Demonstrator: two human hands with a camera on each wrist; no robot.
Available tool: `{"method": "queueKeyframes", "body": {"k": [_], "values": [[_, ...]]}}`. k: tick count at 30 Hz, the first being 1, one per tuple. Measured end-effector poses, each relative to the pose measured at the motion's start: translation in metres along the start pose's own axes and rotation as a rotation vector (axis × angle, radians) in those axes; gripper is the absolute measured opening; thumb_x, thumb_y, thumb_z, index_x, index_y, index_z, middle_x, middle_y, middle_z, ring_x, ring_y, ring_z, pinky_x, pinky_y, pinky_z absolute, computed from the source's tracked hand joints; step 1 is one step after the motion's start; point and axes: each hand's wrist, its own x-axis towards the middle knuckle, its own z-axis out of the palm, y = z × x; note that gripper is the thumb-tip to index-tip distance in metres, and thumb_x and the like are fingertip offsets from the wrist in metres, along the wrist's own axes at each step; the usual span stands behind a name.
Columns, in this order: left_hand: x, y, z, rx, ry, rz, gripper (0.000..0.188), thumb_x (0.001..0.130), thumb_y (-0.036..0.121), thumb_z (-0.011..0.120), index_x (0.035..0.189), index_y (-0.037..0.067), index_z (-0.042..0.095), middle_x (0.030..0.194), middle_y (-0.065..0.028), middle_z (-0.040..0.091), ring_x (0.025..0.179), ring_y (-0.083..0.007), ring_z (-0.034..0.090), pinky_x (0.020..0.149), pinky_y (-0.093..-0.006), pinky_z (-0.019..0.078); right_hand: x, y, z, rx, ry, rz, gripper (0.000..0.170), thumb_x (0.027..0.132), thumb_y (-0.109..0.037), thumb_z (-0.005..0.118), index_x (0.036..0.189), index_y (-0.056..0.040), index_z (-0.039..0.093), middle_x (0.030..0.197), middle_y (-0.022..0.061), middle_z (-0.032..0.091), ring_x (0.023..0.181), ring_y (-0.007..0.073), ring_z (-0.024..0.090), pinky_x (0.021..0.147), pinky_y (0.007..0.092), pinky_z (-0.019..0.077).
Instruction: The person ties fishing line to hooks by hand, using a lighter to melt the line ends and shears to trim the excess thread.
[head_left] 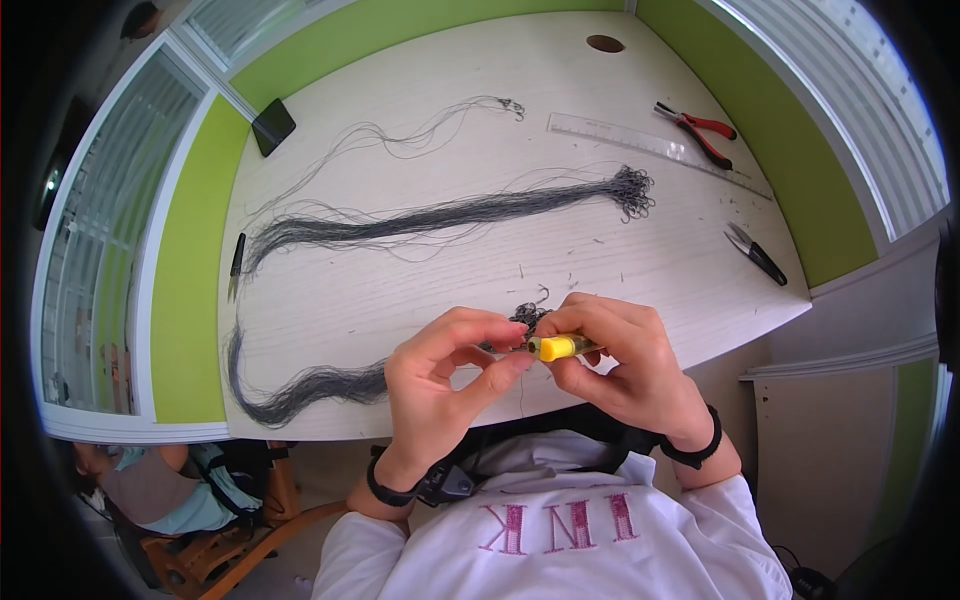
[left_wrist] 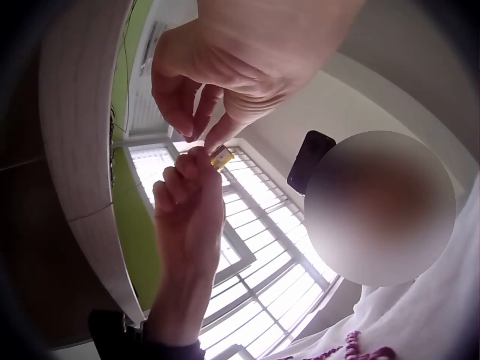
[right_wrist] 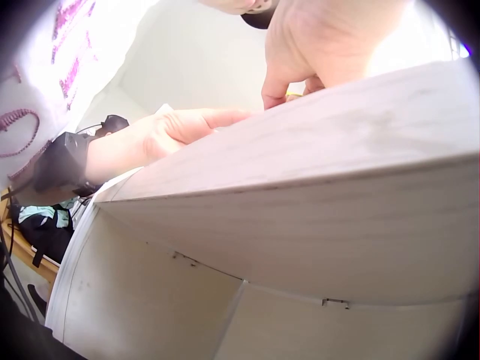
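Both hands meet near the table's front edge in the head view. My right hand (head_left: 630, 350) grips a small tube-shaped tool with a yellow end (head_left: 560, 347), which points toward the left hand. The thumb and fingers of my left hand (head_left: 435, 365) curl in at the tool's tip, and a thin line hangs below the thumb, seemingly pinched there. Just beyond the fingertips lies a clump of dark fish hooks (head_left: 530, 315). Its bundle of grey fishing line (head_left: 315, 392) runs left, partly behind the left hand. The left wrist view shows the fingertips of both hands close together.
A second hooked line bundle (head_left: 430, 218) lies across the table, with a thinner one (head_left: 390, 135) beyond. Right: clear ruler (head_left: 650, 145), red-handled pliers (head_left: 705, 135), thread snips (head_left: 757, 255). Left: more snips (head_left: 237, 268), black box (head_left: 273, 127). Green partitions (head_left: 810, 150) border the table.
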Motion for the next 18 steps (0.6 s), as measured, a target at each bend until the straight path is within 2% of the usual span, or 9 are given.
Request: {"method": "queueKeyframes", "body": {"k": [10,12,14,18], "values": [[-0.0021,0.0055,-0.0032,0.117,-0.026,-0.007,0.021,0.071,-0.002,0.070,0.091,0.000,0.066,0.093,-0.0087,0.063,0.084,-0.0142,0.060,0.066,-0.0230,0.0482,0.0000,0.0002,-0.0044,-0.082,-0.061,-0.107,0.026,0.065,0.001,0.063,0.090,-0.0016,0.057,0.074,0.0087,0.055,0.062,0.0255,0.056,0.053,0.0322,0.0447],[0.0003,0.0074,-0.0028,0.355,-0.007,0.220,0.024,0.067,-0.003,0.071,0.091,0.002,0.067,0.092,-0.0075,0.063,0.085,-0.0169,0.060,0.068,-0.0246,0.0482,0.0000,0.0012,-0.0049,-0.127,-0.071,-0.145,0.028,0.063,0.001,0.063,0.090,-0.0023,0.057,0.074,0.0083,0.055,0.063,0.0252,0.056,0.054,0.0324,0.0448],[0.0004,0.0084,-0.0030,0.369,-0.013,0.231,0.026,0.066,-0.004,0.071,0.090,0.003,0.067,0.091,-0.0071,0.063,0.085,-0.0178,0.060,0.069,-0.0253,0.0482,-0.0010,0.0043,-0.0033,-0.177,-0.038,-0.226,0.031,0.059,0.001,0.064,0.089,-0.0029,0.057,0.074,0.0074,0.054,0.063,0.0240,0.056,0.054,0.0321,0.0449],[-0.0003,0.0066,-0.0047,0.383,-0.043,0.266,0.025,0.065,-0.004,0.072,0.089,0.004,0.068,0.091,-0.0061,0.063,0.083,-0.0181,0.059,0.069,-0.0262,0.0483,-0.0003,0.0035,-0.0018,-0.177,-0.011,-0.260,0.033,0.057,0.000,0.065,0.088,-0.0026,0.057,0.074,0.0071,0.053,0.063,0.0234,0.056,0.053,0.0318,0.0450]]}}
